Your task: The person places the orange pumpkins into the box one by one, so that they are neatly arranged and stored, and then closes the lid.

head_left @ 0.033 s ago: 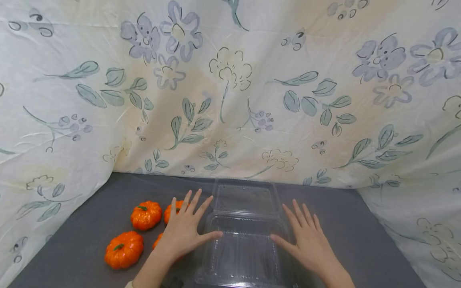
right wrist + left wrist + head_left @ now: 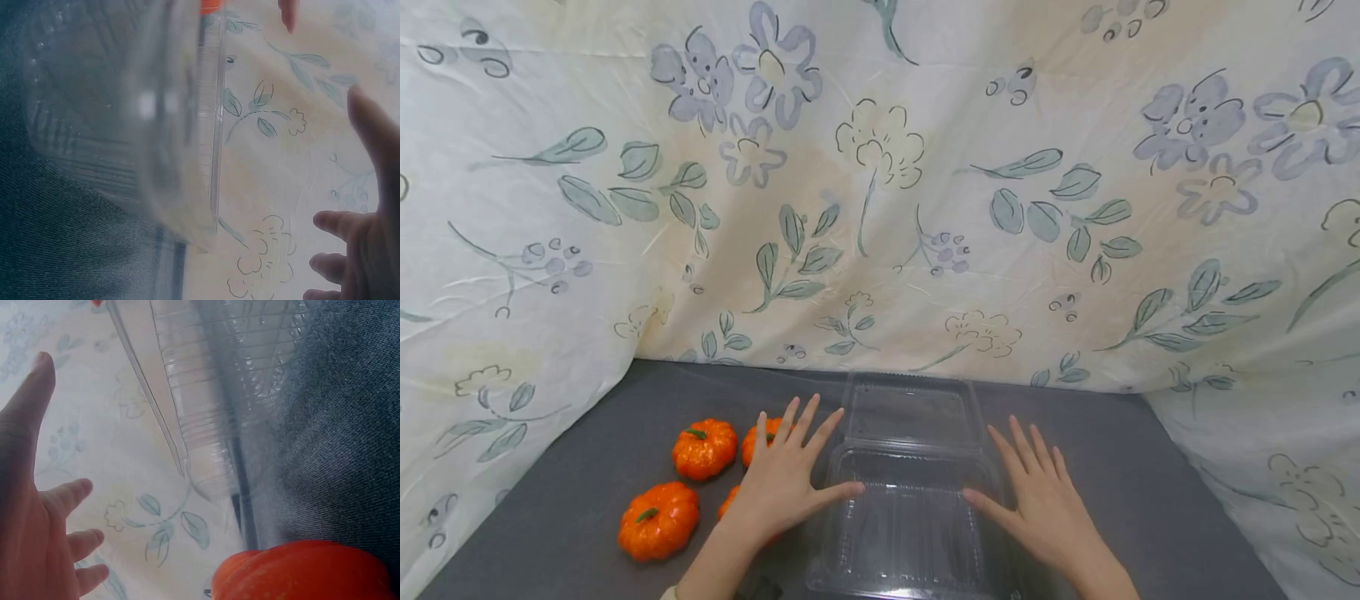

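A clear plastic clamshell box [image 2: 910,521] lies with its lid [image 2: 913,408] folded back, away from me. My left hand [image 2: 786,475] hovers at the box's left side with fingers spread and holds nothing; its thumb overlaps the box's left edge in the head view. On the right side my right hand [image 2: 1045,512] is held the same way, fingers spread and nothing in it. Several small orange pumpkins with green stems lie to the left, among them a near one [image 2: 658,521] and a far one [image 2: 703,448]. My left hand and forearm partly hide two others.
Dark grey cloth [image 2: 1157,492] covers the table. White floral fabric [image 2: 880,208] hangs behind it and along both sides. A dark object, mostly cut off, shows at the bottom edge beside my left forearm.
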`<state>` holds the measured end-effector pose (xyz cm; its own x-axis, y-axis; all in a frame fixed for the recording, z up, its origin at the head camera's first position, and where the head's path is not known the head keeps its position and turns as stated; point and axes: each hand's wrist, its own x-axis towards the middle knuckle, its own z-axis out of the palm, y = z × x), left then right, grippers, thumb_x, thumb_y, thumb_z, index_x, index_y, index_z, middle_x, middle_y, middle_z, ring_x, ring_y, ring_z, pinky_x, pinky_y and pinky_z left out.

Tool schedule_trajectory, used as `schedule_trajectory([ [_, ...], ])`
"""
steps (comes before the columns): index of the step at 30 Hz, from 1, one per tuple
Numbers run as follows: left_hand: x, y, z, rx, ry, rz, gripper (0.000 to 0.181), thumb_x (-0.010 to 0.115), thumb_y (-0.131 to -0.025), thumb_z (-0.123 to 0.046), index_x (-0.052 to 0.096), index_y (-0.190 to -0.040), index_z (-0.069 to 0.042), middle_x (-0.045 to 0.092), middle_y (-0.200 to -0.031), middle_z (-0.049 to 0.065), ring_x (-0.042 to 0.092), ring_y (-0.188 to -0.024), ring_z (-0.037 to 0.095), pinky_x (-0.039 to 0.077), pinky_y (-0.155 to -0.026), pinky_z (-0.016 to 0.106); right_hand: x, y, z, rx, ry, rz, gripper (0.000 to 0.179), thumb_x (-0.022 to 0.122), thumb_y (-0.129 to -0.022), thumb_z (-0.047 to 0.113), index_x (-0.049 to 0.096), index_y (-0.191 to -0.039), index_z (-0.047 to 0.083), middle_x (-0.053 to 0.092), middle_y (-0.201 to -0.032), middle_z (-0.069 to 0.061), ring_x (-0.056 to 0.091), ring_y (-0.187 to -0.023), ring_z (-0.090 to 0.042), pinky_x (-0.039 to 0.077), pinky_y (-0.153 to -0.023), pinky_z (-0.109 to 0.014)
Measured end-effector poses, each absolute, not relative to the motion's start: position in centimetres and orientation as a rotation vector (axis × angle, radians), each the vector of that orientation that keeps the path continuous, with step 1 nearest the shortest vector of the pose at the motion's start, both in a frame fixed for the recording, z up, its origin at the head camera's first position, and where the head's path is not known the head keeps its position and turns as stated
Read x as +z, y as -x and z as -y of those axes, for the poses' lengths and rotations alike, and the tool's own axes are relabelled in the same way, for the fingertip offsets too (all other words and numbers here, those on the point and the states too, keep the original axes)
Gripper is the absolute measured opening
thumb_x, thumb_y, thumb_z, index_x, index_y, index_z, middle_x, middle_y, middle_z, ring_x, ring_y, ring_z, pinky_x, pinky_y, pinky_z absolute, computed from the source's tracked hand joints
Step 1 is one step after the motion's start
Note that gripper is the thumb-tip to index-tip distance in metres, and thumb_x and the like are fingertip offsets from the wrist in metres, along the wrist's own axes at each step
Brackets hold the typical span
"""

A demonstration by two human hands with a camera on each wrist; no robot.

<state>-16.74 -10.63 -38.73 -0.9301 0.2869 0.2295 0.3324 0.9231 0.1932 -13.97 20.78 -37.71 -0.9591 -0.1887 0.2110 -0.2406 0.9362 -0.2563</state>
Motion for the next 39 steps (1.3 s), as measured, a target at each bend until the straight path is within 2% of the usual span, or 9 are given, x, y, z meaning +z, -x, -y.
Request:
schedule_trajectory([
  [11, -39.2, 16.8, 10.9, -0.300, 0.475, 2.873, 0.095, 0.033, -0.068, -0.086, 0.029, -0.145, -0.030, 0.020, -0.153, 0.007, 0.016, -0.139, 0.033, 0.004, -0.104, 0.064, -38.0, 14.0, -20.7, 0.478, -0.340, 2.922, 0.081, 0.053, -0.081, 0.063, 0.035, -0.142, 0.012, 0.020, -0.150, -0.021, 0.016, -0.135, -0.046, 0.014, -0.102, -0.065],
  [15, -39.2, 16.7, 11.0, -0.318, 0.478, 2.867, 0.094, 0.035, -0.069, -0.085, 0.029, -0.145, -0.030, 0.021, -0.152, 0.007, 0.018, -0.139, 0.034, 0.005, -0.104, 0.064, -38.0, 13.9, -20.9, 0.629, -0.338, 2.989, 0.079, 0.050, -0.085, 0.061, 0.027, -0.146, 0.016, 0.014, -0.151, -0.020, 0.016, -0.134, -0.047, 0.022, -0.095, -0.070],
  [19, -39.1, 16.6, 11.4, -0.352, 0.482, 2.863, 0.092, 0.038, -0.070, -0.083, 0.032, -0.143, -0.029, 0.023, -0.151, 0.008, 0.019, -0.138, 0.034, 0.008, -0.104, 0.064, -37.9, 13.9, -21.2, 0.862, -0.297, 3.061, 0.079, 0.046, -0.088, 0.059, 0.018, -0.148, 0.016, 0.007, -0.153, -0.020, 0.015, -0.134, -0.047, 0.022, -0.091, -0.072],
  [22, -38.9, 16.4, 11.7, -0.362, 0.494, 2.852, 0.087, 0.043, -0.073, -0.079, 0.038, -0.141, -0.026, 0.028, -0.149, 0.010, 0.022, -0.137, 0.035, 0.012, -0.104, 0.064, -37.7, 14.1, -21.3, 0.969, -0.246, 3.066, 0.081, 0.047, -0.089, 0.056, 0.019, -0.147, 0.007, 0.012, -0.151, -0.022, 0.018, -0.134, -0.046, 0.021, -0.097, -0.068],
  [24, -38.7, 16.3, 11.9, -0.366, 0.515, 2.841, 0.082, 0.048, -0.075, -0.074, 0.041, -0.139, -0.025, 0.033, -0.147, 0.012, 0.027, -0.135, 0.035, 0.014, -0.104, 0.063, -37.7, 14.2, -21.3, 1.003, -0.198, 3.063, 0.082, 0.050, -0.088, 0.054, 0.022, -0.145, 0.002, 0.019, -0.148, -0.026, 0.023, -0.132, -0.047, 0.025, -0.099, -0.064],
  [28, -38.3, 16.0, 12.6, -0.375, 0.534, 2.812, 0.074, 0.061, -0.076, -0.061, 0.044, -0.137, -0.022, 0.043, -0.139, 0.013, 0.040, -0.127, 0.035, 0.021, -0.102, 0.061, -38.0, 14.5, -21.2, 1.089, -0.075, 3.071, 0.089, 0.056, -0.084, 0.054, 0.019, -0.144, -0.001, 0.026, -0.143, -0.031, 0.031, -0.127, -0.049, 0.035, -0.094, -0.059],
  [31, -38.1, 15.7, 13.4, -0.369, 0.521, 2.797, 0.072, 0.067, -0.075, -0.054, 0.046, -0.136, -0.021, 0.050, -0.133, 0.012, 0.046, -0.121, 0.033, 0.027, -0.100, 0.059, -38.4, 14.7, -21.3, 1.168, -0.009, 3.082, 0.094, 0.061, -0.081, 0.052, 0.016, -0.144, -0.002, 0.026, -0.141, -0.033, 0.033, -0.125, -0.049, 0.037, -0.093, -0.058],
  [35, -37.7, 15.2, 14.4, -0.362, 0.500, 2.800, 0.068, 0.071, -0.074, -0.050, 0.051, -0.132, -0.020, 0.055, -0.125, 0.009, 0.050, -0.116, 0.032, 0.033, -0.096, 0.056, -38.7, 15.2, -21.7, 1.291, 0.033, 3.094, 0.092, 0.064, -0.081, 0.047, 0.019, -0.142, -0.006, 0.028, -0.139, -0.036, 0.040, -0.121, -0.048, 0.042, -0.090, -0.053],
  [39, -37.3, 14.9, 15.1, -0.361, 0.480, 2.822, 0.064, 0.071, -0.073, -0.048, 0.054, -0.128, -0.020, 0.057, -0.121, 0.006, 0.052, -0.112, 0.032, 0.036, -0.094, 0.056, -38.7, 15.9, -22.0, 1.481, 0.057, 3.055, 0.085, 0.067, -0.082, 0.037, 0.025, -0.138, -0.011, 0.030, -0.137, -0.037, 0.049, -0.114, -0.045, 0.050, -0.080, -0.044],
])
